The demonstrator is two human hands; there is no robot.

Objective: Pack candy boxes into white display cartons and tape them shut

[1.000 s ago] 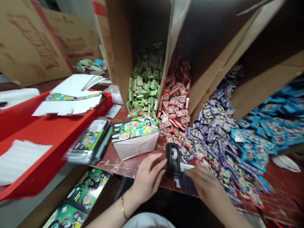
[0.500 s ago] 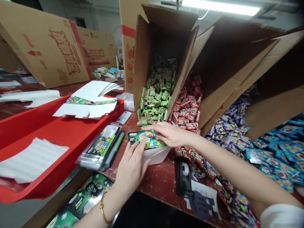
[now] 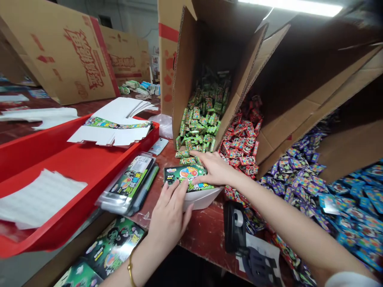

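A small box with a dark green printed top (image 3: 176,173) and white sides lies on the dark red table. My left hand (image 3: 170,207) rests against its near left side, fingertips on the top, thumb along the white front, so it holds the box. Across the right part of the top lies my right hand (image 3: 214,169), its fingers apart and reaching over the far edge beside small green packets (image 3: 187,160). Nothing shows inside the right hand. Behind it, green packets (image 3: 203,123) fill the mouth of a tilted carton, with red packets (image 3: 239,139) to its right.
On the left is a red tray (image 3: 77,159) with white card sheets (image 3: 119,109). Plastic cases (image 3: 128,183) and a phone (image 3: 158,146) lie beside it. A black tape dispenser (image 3: 235,227) stands front right, with purple (image 3: 302,167) and blue packets (image 3: 353,203) beyond.
The view has shifted slightly. My right hand's fingers have spread and the thumb has moved down on the box top, uncovering more of the print. My left hand stays at the box.
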